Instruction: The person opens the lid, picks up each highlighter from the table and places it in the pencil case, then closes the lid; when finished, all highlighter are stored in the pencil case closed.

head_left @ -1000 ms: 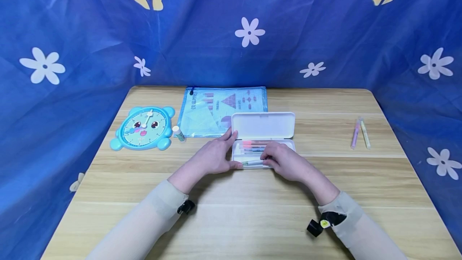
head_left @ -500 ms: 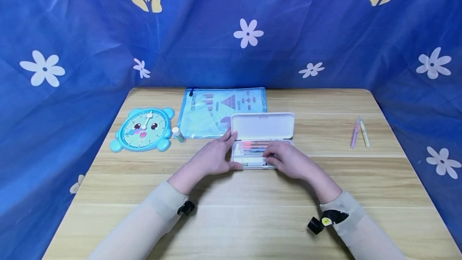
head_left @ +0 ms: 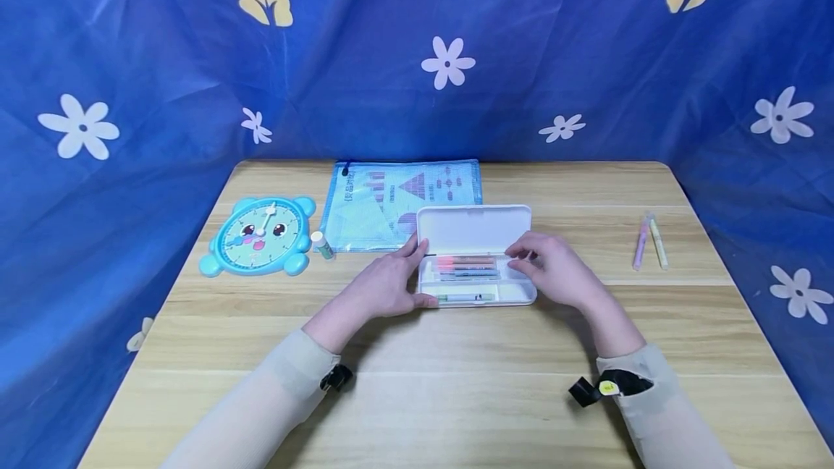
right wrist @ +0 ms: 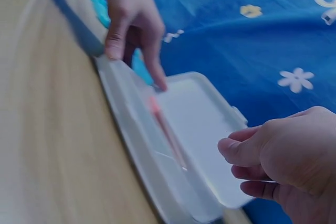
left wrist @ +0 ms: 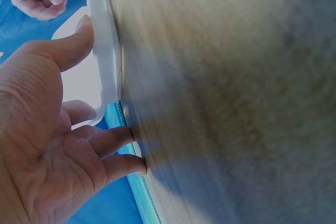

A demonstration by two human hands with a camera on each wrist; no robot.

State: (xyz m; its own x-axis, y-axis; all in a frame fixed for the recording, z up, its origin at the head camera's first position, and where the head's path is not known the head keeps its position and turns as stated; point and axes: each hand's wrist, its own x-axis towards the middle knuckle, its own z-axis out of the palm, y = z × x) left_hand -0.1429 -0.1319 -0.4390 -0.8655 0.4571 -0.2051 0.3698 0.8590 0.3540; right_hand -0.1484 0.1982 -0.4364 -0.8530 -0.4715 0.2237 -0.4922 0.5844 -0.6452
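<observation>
A white pencil case lies on the table with its lid raised at the back. Several pens with pink and dark parts lie in its rear section, and a pale green pen rests in the front one. My left hand holds the case at its left end, thumb at the front corner and fingers at the back. Over the right end hovers my right hand; its fingers are loosely curled with nothing between them, as the right wrist view also shows of this hand.
Behind the case lies a blue mesh zip pouch. To the left are a blue toy clock and a small glue stick. A purple pen and a pale yellow pen lie far right. A blue curtain hangs behind the table.
My right hand has let go of the pale green pen, now lying in the front section, and moved right and back to the case's right end. The left hand keeps its place.
</observation>
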